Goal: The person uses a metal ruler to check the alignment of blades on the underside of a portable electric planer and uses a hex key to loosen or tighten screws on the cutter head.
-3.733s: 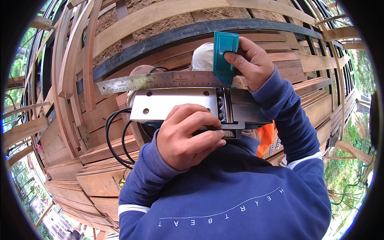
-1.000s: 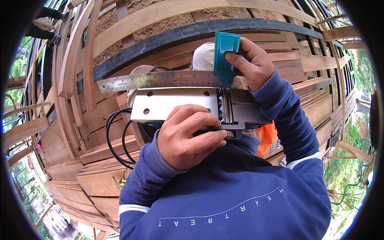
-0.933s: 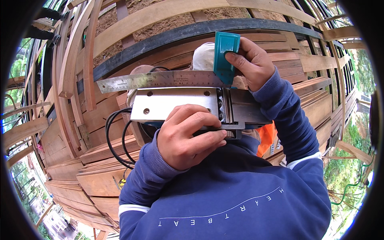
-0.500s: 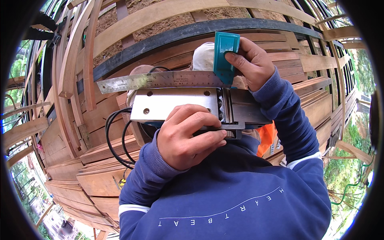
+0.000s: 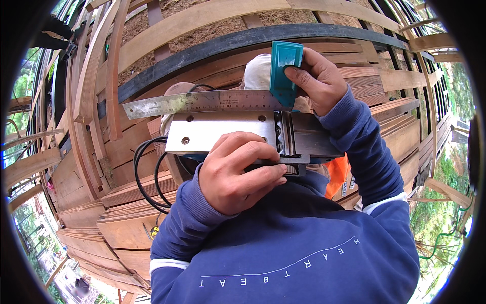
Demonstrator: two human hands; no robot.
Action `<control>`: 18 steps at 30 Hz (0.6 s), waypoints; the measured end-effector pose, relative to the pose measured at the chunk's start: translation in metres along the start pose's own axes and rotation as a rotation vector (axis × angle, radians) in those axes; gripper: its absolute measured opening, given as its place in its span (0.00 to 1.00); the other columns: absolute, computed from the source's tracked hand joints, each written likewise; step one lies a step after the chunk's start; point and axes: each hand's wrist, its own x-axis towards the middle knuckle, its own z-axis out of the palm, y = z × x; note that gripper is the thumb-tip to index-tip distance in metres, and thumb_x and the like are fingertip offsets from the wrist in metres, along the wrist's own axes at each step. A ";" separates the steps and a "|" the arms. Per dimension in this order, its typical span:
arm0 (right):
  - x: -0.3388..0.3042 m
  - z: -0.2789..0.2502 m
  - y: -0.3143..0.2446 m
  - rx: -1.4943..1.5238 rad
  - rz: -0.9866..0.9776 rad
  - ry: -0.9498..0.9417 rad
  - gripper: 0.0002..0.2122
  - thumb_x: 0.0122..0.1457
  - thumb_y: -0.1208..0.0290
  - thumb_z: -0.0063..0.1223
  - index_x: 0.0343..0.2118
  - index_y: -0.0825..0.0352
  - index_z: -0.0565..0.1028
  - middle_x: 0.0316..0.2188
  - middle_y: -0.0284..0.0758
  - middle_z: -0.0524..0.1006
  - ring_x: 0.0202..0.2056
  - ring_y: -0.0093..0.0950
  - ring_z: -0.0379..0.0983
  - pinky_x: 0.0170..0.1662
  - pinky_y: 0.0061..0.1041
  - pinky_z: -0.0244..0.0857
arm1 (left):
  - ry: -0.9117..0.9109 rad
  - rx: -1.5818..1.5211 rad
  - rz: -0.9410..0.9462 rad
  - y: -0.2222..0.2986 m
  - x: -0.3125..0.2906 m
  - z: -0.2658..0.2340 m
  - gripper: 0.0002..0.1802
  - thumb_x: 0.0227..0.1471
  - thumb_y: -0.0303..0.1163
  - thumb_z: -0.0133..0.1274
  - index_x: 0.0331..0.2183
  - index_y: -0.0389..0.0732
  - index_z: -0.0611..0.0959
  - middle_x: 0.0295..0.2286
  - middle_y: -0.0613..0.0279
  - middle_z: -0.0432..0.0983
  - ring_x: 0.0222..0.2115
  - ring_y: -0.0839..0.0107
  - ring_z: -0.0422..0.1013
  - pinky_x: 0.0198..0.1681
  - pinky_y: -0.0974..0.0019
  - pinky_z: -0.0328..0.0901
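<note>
An electric planer (image 5: 215,125) lies with its shiny metal sole facing up in front of my body, its cutter slot and darker front sole toward the right. My left hand (image 5: 235,175) is closed on the near side of the planer, fingertips at a small ridged knob (image 5: 291,170) beside the cutter slot. In my right hand (image 5: 321,81) I grip the teal stock of a try square (image 5: 279,63), thumb on its face. Its steel ruled blade (image 5: 202,101) stretches left along the planer's far edge; whether it touches the sole is hard to tell.
Black cable (image 5: 147,177) loops at the planer's left end. Stacked wooden boards (image 5: 129,223) lie underneath and on both sides. Upright timbers (image 5: 96,66) stand at the left, and a dark metal beam (image 5: 212,55) crosses beyond. Something orange (image 5: 335,176) sits below my right forearm.
Both hands, the try square and the planer hold practically the same position. At the far upper left, the dark-clothed figure has shifted slightly.
</note>
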 end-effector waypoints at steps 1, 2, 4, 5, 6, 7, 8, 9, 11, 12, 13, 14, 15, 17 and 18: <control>0.000 0.002 -0.001 0.029 -0.005 0.018 0.14 0.69 0.72 0.53 0.54 0.71 0.73 0.45 0.36 0.81 0.45 0.21 0.77 0.51 0.24 0.74 | 0.000 0.000 0.001 0.000 0.000 0.000 0.16 0.37 0.30 0.73 0.34 0.49 0.89 0.35 0.66 0.80 0.38 0.63 0.76 0.42 0.60 0.70; -0.001 0.004 -0.001 0.059 -0.009 0.036 0.12 0.69 0.73 0.54 0.52 0.72 0.74 0.43 0.36 0.81 0.44 0.22 0.77 0.51 0.25 0.74 | 0.001 0.000 0.001 -0.001 0.000 0.000 0.16 0.37 0.30 0.73 0.34 0.49 0.89 0.35 0.66 0.80 0.38 0.63 0.76 0.42 0.60 0.70; -0.001 0.005 -0.002 0.069 -0.006 0.041 0.12 0.69 0.74 0.53 0.52 0.72 0.74 0.43 0.36 0.81 0.44 0.22 0.77 0.51 0.25 0.74 | 0.001 -0.001 0.001 0.000 0.000 0.000 0.17 0.37 0.30 0.73 0.34 0.49 0.89 0.35 0.66 0.80 0.38 0.62 0.76 0.42 0.60 0.70; -0.001 0.005 -0.003 0.073 -0.005 0.043 0.12 0.69 0.74 0.53 0.52 0.72 0.74 0.43 0.36 0.81 0.44 0.22 0.77 0.51 0.25 0.74 | 0.001 -0.002 0.001 0.000 0.000 0.000 0.17 0.37 0.30 0.73 0.34 0.49 0.88 0.35 0.66 0.80 0.38 0.62 0.76 0.42 0.59 0.70; -0.001 0.005 -0.003 0.063 -0.009 0.045 0.12 0.69 0.74 0.53 0.52 0.72 0.74 0.43 0.36 0.81 0.44 0.22 0.77 0.51 0.25 0.74 | 0.000 -0.001 0.002 0.000 0.000 0.000 0.17 0.37 0.30 0.73 0.34 0.49 0.88 0.35 0.66 0.80 0.38 0.62 0.76 0.42 0.59 0.70; -0.001 0.005 -0.002 0.052 -0.014 0.046 0.12 0.69 0.74 0.53 0.52 0.72 0.74 0.43 0.36 0.81 0.44 0.22 0.77 0.51 0.25 0.74 | -0.002 0.000 0.002 0.000 0.000 0.000 0.17 0.37 0.30 0.73 0.34 0.49 0.88 0.35 0.66 0.80 0.39 0.62 0.76 0.42 0.59 0.70; 0.000 0.005 -0.002 0.042 -0.019 0.048 0.12 0.68 0.74 0.54 0.52 0.72 0.74 0.43 0.36 0.81 0.44 0.22 0.77 0.51 0.25 0.74 | -0.003 0.001 0.003 0.000 0.000 0.000 0.17 0.37 0.30 0.73 0.34 0.49 0.88 0.35 0.66 0.80 0.39 0.62 0.76 0.42 0.59 0.70; 0.000 0.005 -0.002 0.054 -0.021 0.044 0.12 0.69 0.74 0.54 0.52 0.72 0.74 0.43 0.36 0.81 0.44 0.22 0.77 0.51 0.25 0.74 | -0.003 0.001 0.002 0.000 0.000 0.000 0.17 0.37 0.30 0.73 0.34 0.49 0.88 0.35 0.66 0.80 0.39 0.62 0.76 0.42 0.59 0.70; 0.000 0.004 0.000 0.078 -0.025 0.037 0.12 0.69 0.74 0.54 0.51 0.72 0.74 0.43 0.36 0.81 0.44 0.22 0.77 0.51 0.25 0.74 | -0.003 0.001 0.002 0.000 0.000 0.000 0.17 0.37 0.30 0.73 0.34 0.49 0.88 0.35 0.66 0.80 0.39 0.62 0.76 0.42 0.59 0.70; 0.000 0.004 0.000 0.074 -0.027 0.035 0.12 0.69 0.74 0.54 0.51 0.72 0.74 0.43 0.36 0.81 0.44 0.22 0.77 0.51 0.25 0.74 | -0.003 0.000 0.002 0.000 0.000 0.000 0.17 0.37 0.30 0.73 0.34 0.49 0.88 0.35 0.66 0.80 0.39 0.62 0.76 0.42 0.59 0.70; 0.000 0.004 0.000 0.070 -0.028 0.033 0.12 0.69 0.74 0.54 0.51 0.72 0.74 0.43 0.35 0.81 0.44 0.22 0.77 0.51 0.25 0.74 | -0.003 0.000 0.003 0.000 0.000 0.000 0.17 0.37 0.31 0.73 0.34 0.49 0.88 0.35 0.66 0.80 0.39 0.62 0.76 0.42 0.59 0.70; 0.000 0.004 0.000 0.067 -0.030 0.031 0.12 0.69 0.74 0.54 0.51 0.72 0.74 0.43 0.35 0.81 0.44 0.22 0.77 0.51 0.25 0.74 | -0.003 -0.001 0.003 0.000 0.000 0.000 0.16 0.37 0.31 0.73 0.34 0.49 0.88 0.35 0.66 0.80 0.39 0.62 0.76 0.42 0.59 0.70; 0.000 0.004 0.000 0.071 -0.025 0.031 0.12 0.69 0.74 0.54 0.51 0.72 0.74 0.43 0.35 0.81 0.44 0.22 0.77 0.51 0.25 0.74 | -0.002 -0.001 0.003 0.000 0.000 0.000 0.16 0.37 0.31 0.73 0.34 0.49 0.88 0.35 0.66 0.80 0.39 0.62 0.76 0.42 0.59 0.70; 0.000 0.004 -0.001 0.080 -0.017 0.030 0.12 0.69 0.74 0.54 0.52 0.71 0.74 0.43 0.35 0.81 0.45 0.22 0.77 0.51 0.25 0.74 | 0.000 -0.001 0.003 -0.001 0.000 0.000 0.16 0.37 0.31 0.73 0.34 0.49 0.88 0.35 0.66 0.80 0.38 0.62 0.76 0.41 0.59 0.70; 0.000 0.004 -0.001 0.080 -0.013 0.029 0.12 0.69 0.74 0.54 0.52 0.71 0.74 0.43 0.35 0.81 0.45 0.22 0.77 0.51 0.25 0.74 | 0.004 -0.001 0.004 -0.001 0.000 0.001 0.16 0.37 0.31 0.73 0.34 0.49 0.88 0.35 0.66 0.80 0.38 0.62 0.76 0.41 0.59 0.70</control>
